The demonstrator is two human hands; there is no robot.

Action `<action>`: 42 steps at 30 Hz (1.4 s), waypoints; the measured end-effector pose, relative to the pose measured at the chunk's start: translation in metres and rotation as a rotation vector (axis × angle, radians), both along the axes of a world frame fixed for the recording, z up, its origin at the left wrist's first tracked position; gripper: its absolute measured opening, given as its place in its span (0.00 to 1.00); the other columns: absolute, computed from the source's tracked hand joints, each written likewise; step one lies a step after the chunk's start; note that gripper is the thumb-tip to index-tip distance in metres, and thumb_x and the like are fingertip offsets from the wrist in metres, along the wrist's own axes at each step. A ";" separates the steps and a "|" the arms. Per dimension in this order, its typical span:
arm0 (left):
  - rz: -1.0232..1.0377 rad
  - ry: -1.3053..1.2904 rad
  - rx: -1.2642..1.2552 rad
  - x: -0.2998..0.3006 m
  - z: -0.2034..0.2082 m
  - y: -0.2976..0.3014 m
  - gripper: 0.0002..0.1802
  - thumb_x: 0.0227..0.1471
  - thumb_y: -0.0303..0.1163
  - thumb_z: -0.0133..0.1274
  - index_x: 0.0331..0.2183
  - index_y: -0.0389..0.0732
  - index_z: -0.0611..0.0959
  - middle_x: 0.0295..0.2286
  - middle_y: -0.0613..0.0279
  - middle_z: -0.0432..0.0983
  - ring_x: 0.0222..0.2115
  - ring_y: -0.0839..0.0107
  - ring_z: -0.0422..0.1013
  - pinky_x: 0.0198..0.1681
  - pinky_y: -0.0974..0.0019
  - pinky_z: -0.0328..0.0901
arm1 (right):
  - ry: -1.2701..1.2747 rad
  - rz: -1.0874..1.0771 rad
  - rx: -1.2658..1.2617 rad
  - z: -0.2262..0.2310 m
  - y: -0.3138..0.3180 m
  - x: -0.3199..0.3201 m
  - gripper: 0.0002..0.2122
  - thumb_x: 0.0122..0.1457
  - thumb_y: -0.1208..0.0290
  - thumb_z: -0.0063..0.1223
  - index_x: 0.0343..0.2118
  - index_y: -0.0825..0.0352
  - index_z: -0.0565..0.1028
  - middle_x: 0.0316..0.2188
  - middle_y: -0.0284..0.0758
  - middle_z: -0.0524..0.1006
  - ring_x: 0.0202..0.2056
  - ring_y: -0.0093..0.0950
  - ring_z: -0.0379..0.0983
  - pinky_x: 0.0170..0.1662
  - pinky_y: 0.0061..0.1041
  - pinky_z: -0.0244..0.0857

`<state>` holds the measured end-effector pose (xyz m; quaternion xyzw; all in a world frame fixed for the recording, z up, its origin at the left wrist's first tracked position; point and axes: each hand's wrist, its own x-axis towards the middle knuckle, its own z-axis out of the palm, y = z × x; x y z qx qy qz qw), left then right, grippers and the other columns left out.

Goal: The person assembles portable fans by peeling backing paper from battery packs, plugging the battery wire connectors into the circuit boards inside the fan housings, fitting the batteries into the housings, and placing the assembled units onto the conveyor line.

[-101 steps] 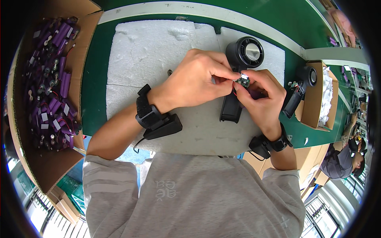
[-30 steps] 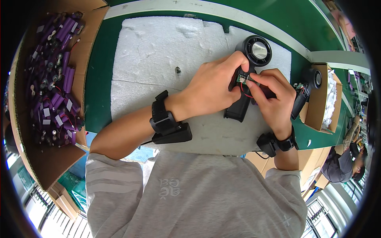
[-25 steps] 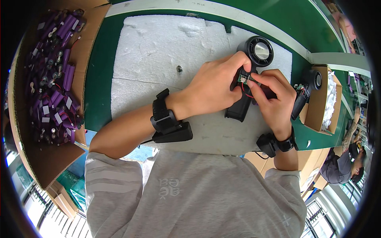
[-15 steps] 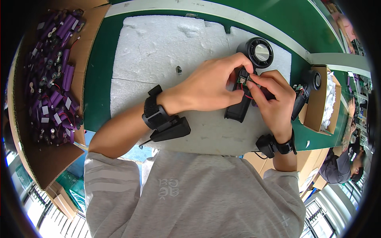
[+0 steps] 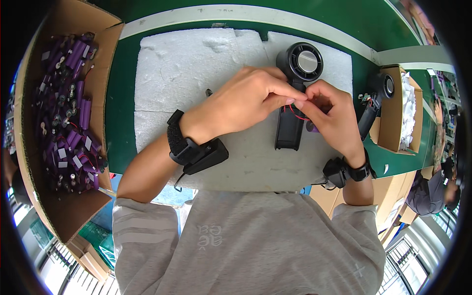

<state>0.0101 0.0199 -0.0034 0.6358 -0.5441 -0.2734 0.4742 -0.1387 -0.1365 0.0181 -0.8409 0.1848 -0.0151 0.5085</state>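
A black handheld fan [image 5: 288, 130] lies on the foam board, its round head away from me and its handle open as a hollow shell. Over the top of the handle my left hand [image 5: 241, 101] is closed, thumb and forefinger pinched together. My right hand [image 5: 334, 110] pinches at the same spot, its fingertips against the left ones. What sits between the fingertips is hidden. Thin red wires [image 5: 296, 114] loop out from beneath them towards a purple battery cell [image 5: 310, 127], mostly covered by my right hand.
White foam board [image 5: 182, 64] covers the green bench. At left stands a cardboard box [image 5: 110, 64] of purple battery cells with wires. Another black fan [image 5: 369, 115] lies at right beside a small carton [image 5: 388, 110] holding white pieces. A person [image 5: 427, 194] is at far right.
Both hands have drawn together at the fan's neck, fingertips now meeting. They cover the green circuit board that showed before. The view has shifted slightly, and the fan sits further left in it.
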 end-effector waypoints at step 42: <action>0.238 -0.154 -0.023 0.010 0.002 0.005 0.21 0.37 0.25 0.67 0.39 0.45 0.85 0.34 0.49 0.77 0.27 0.63 0.76 0.30 0.69 0.70 | 0.092 0.291 0.646 0.024 -0.020 -0.004 0.38 0.31 0.73 0.71 0.53 0.69 0.68 0.47 0.34 0.68 0.50 0.29 0.65 0.55 0.28 0.58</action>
